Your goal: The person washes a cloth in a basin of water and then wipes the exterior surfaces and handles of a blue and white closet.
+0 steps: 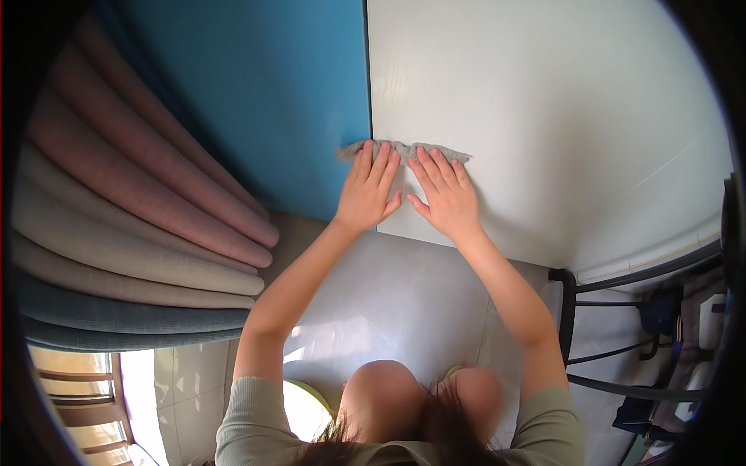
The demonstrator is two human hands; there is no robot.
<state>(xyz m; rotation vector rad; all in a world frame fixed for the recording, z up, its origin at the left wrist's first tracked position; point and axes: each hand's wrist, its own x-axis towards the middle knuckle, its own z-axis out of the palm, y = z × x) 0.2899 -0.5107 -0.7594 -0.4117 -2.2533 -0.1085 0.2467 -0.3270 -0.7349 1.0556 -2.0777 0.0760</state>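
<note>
A rumpled grey cloth (409, 152) lies pressed against two upright panels, across the dark seam between them. The blue panel (256, 85) is on the left and the white panel (505, 85) on the right. My left hand (365, 193) rests flat near the seam, its extended fingertips on the cloth and its thumb pointing inward. Beside it, my right hand (451, 194) pushes its spread fingers onto the cloth's right part over the white panel. The two hands stay slightly apart, and neither is wrapped around the cloth.
Pink, beige and dark grey curtain folds (155, 186) hang at the left, close to my left arm. A black metal rack (567, 326) holding dark items stands at the right. Below are the glossy tiled floor (373, 287), my bent knees and a round yellow-green-rimmed container (317, 394).
</note>
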